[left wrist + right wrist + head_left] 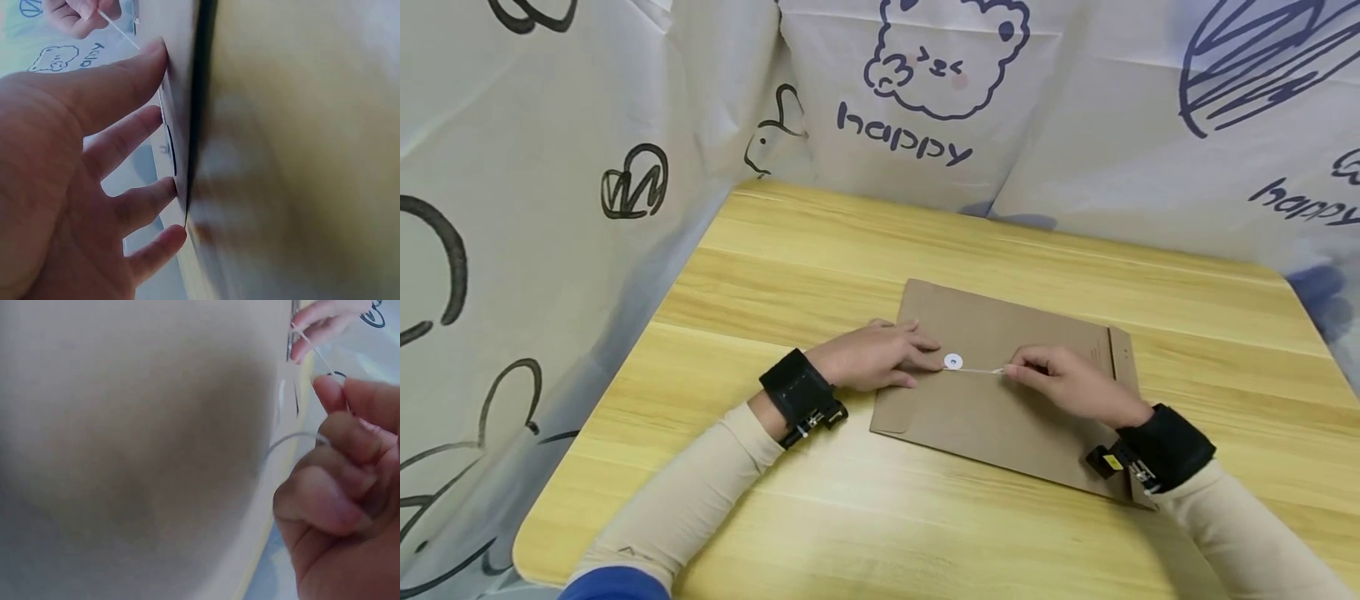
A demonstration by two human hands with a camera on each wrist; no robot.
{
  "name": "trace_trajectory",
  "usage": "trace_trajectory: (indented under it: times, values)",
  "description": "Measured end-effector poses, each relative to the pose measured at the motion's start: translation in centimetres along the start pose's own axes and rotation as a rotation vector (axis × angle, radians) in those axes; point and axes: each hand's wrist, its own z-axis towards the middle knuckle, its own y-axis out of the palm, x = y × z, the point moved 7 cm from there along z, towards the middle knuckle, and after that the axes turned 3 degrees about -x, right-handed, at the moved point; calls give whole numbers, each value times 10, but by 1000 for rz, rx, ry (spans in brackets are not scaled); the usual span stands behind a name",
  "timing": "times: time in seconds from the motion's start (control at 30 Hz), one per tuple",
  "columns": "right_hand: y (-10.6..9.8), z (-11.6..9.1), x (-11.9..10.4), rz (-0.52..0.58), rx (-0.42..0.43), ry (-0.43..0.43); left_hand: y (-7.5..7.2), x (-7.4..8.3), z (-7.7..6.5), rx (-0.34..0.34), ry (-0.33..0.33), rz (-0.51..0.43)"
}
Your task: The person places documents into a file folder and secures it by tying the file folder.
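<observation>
Landmark = white button [952,361] on the kraft envelope [1000,400], which lies flat on the wood table [820,275], roughly mid-table, long axis running left-right w/ a slight tilt down to the right. Far left of the button: cloth backdrop [550,208] w/ doodles, and a cream sleeve coming in from the lower left. Just left of the button: left hand [872,354], fingers straight, lying flat on the envelope, fingertips touching paper right beside the button; left wrist cam confirms straight fingers [134,131] pressed on the surface, nothing gripped. Running right from the button: thin white string [981,370], taut, near-horizontal, so it follows the envelope's long axis. Right of the button: right hand [1067,383], thumb + forefinger pinching the string's free end, other fingers curled in; right wrist cam shows the curled fingers [340,434] w/ the string passing up from them. So the button lies left of the pinching fingertips, string stretched between them; left hand is the nearer one to the button, right hand a bit further off. Black wrist straps on both arms. Behind the button, the backdrop reads "happy".
</observation>
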Motion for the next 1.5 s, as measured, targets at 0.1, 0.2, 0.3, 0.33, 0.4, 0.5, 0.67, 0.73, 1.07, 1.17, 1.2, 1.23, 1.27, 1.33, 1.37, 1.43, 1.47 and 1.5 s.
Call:
trace_trajectory:
  times: [0.1, 0.2, 0.3, 0.33, 0.4, 0.5, 0.67, 0.73, 1.07, 1.17, 1.2, 1.23, 1.27, 1.33, 1.37, 1.43, 1.47, 1.5]
  values:
    - [5, 3, 3, -56, -12, 61, 0, 0, -2, -2, -2, 20]
    - [9, 6, 3, -129, -25, 99, 0, 1, -3, -3, 7, 47]
    - [11, 8, 0, -177, -30, 112, 0, 0, -4, -1, 12, 60]
    - [10, 9, -1, -186, -29, 115, 1, 0, -4, 0, 10, 61]
    - [10, 10, -2, -195, -28, 121, 1, -2, -4, -1, 4, 61]
    - [9, 12, -1, -202, -29, 142, 0, -4, -4, -3, -7, 56]
    - [4, 14, 1, -212, -12, 166, -1, -4, -3, -1, -3, 59]
    - [1, 15, 1, -218, -1, 168, -3, -3, -3, 2, 2, 63]
    - [-7, 25, 13, -185, 52, 177, -2, -4, -4, -2, -2, 42]
    - [-11, 30, 18, -157, 47, 184, -2, -3, -3, 1, -5, 39]
    - [-13, 32, 20, -149, 48, 188, -2, -3, -3, 3, -6, 40]
    - [-14, 34, 21, -143, 50, 193, -1, -4, -3, 4, -7, 40]
    - [-16, 36, 22, -142, 53, 195, -1, -4, -2, 6, -8, 38]
    - [-19, 41, 23, -144, 62, 196, 0, -4, -2, 8, -11, 37]
    - [-20, 44, 23, -152, 70, 192, 0, -5, -2, 11, -11, 35]
    - [-22, 51, 21, -173, 84, 181, 0, -5, -2, 15, -15, 29]
    - [-22, 55, 20, -185, 93, 170, 0, -6, -2, 18, -16, 24]
    - [-23, 59, 18, -196, 102, 157, 0, -6, -2, 21, -17, 18]
